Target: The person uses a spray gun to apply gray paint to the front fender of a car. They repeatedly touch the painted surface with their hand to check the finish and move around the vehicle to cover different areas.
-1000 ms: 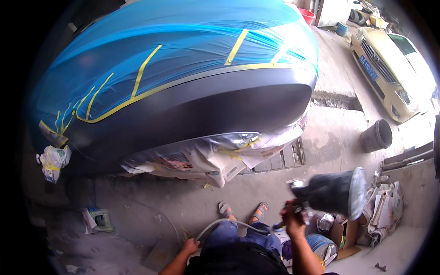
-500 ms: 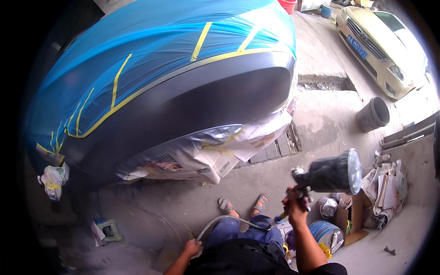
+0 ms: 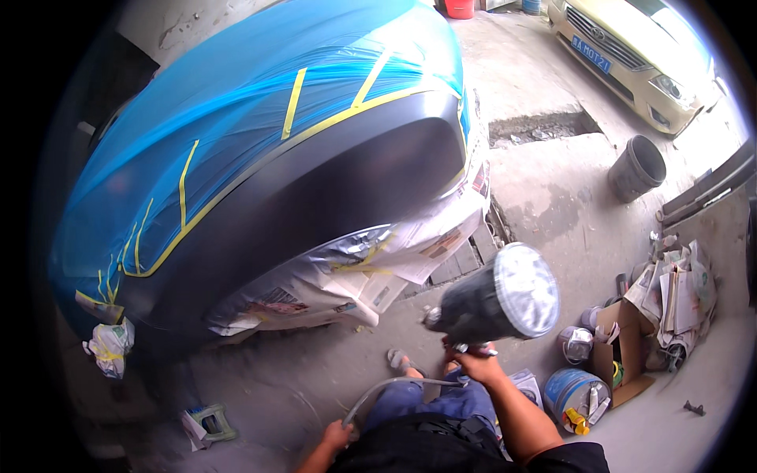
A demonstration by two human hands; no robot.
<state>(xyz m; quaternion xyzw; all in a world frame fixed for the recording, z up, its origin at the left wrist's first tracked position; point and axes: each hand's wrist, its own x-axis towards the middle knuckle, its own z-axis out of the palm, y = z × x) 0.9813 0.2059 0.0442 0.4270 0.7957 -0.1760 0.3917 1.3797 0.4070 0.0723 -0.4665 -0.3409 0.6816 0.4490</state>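
Note:
My right hand (image 3: pixel 475 361) is wrapped round the handle of a spray gun (image 3: pixel 497 299), whose dark cup with a pale round lid tilts up to the right. A grey air hose (image 3: pixel 386 384) loops across my lap from beneath the gun to my left hand (image 3: pixel 337 433), which is closed on it. Ahead of the gun is a dark grey car fender (image 3: pixel 315 181). Blue plastic film (image 3: pixel 236 79) covers the body above it, edged with yellow masking tape (image 3: pixel 293 104). Newspaper sheets (image 3: pixel 378 292) mask the wheel area below. The gun's nozzle points left, apart from the fender.
A black bucket (image 3: pixel 637 169) stands on the concrete at right, near a cream car (image 3: pixel 631 59). Close to my right lie a blue paint drum (image 3: pixel 574 394), a cardboard box (image 3: pixel 627 355) and piled newspapers (image 3: pixel 674 296). A green-and-white container (image 3: pixel 209 426) lies at lower left.
My right hand has brought the spray gun leftward, closer to my body's midline, with its lid turned more toward me. The left hand keeps the hose. The whole view has shifted slightly.

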